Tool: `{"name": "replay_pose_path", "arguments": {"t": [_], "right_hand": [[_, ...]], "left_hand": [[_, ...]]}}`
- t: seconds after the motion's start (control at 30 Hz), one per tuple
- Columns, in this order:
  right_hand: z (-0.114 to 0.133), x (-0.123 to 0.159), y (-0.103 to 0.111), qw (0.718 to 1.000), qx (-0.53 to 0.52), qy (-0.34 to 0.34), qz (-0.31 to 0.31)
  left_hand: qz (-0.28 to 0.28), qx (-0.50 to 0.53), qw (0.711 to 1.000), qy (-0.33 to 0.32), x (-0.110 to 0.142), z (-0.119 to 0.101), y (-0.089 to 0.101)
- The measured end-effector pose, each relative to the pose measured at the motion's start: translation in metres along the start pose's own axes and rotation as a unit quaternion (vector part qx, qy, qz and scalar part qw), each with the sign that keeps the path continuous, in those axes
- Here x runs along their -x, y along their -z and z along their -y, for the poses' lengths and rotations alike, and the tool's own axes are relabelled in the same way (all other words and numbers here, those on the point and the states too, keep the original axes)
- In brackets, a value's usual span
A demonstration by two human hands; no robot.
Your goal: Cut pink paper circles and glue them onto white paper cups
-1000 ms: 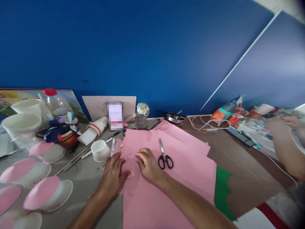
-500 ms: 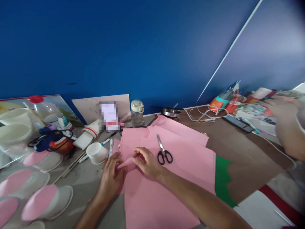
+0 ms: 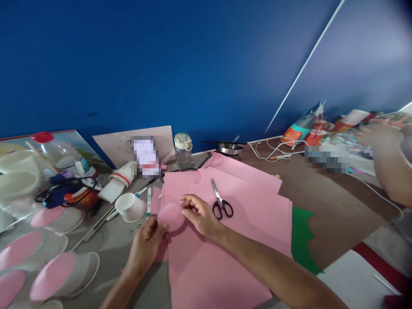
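A round pink paper disc [image 3: 171,216] with a thin darker rim is held between my two hands, above the stacked pink paper sheets [image 3: 225,253]. My left hand [image 3: 150,234] pinches its lower left edge, thumb on top. On the right edge, the thumb and fingers of my right hand [image 3: 201,215] are closed. Black-handled scissors [image 3: 222,204] lie on the pink sheets just right of my right hand. A white paper cup [image 3: 130,207] stands beyond my left hand, next to a marker [image 3: 148,201].
Several pink-topped cups [image 3: 53,277] lie at the left. A glass jar [image 3: 183,150], a propped phone [image 3: 146,156] and a roll of tape [image 3: 230,148] stand along the blue wall. Green paper [image 3: 302,240] sticks out at right. Another person's hand [image 3: 380,137] is at far right.
The pink disc, seen nearly edge-on before, now faces up flat toward me. My left hand has turned and its fingers have curled under the disc's edge. My right hand stays nearly in place.
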State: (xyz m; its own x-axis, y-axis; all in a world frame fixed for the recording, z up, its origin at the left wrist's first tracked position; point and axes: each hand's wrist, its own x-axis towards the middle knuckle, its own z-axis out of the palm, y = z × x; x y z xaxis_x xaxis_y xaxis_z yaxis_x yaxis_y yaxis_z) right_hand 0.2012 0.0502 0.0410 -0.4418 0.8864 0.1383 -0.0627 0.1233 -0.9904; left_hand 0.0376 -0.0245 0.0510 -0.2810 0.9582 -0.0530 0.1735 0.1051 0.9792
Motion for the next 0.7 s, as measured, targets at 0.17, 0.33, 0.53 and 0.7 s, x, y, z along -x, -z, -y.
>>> {"name": "replay_pose_path", "arguments": {"t": [0.17, 0.33, 0.53, 0.7], "right_hand": [[-0.002, 0.001, -0.002, 0.997, -0.061, -0.024, 0.034], [0.004, 0.002, -0.001, 0.997, -0.009, -0.047, 0.061], [0.004, 0.004, -0.002, 0.994, 0.108, 0.028, 0.006], [0.0, 0.005, -0.002, 0.973, 0.178, 0.142, -0.034]], "left_hand": [[-0.002, 0.054, 0.998, 0.036, 0.0, 0.005, 0.004], [-0.016, 0.081, 0.996, 0.044, -0.001, 0.009, 0.005], [0.012, 0.076, 0.996, 0.04, 0.0, 0.001, 0.003], [0.032, 0.165, 0.981, 0.094, -0.001, 0.001, -0.001]]}}
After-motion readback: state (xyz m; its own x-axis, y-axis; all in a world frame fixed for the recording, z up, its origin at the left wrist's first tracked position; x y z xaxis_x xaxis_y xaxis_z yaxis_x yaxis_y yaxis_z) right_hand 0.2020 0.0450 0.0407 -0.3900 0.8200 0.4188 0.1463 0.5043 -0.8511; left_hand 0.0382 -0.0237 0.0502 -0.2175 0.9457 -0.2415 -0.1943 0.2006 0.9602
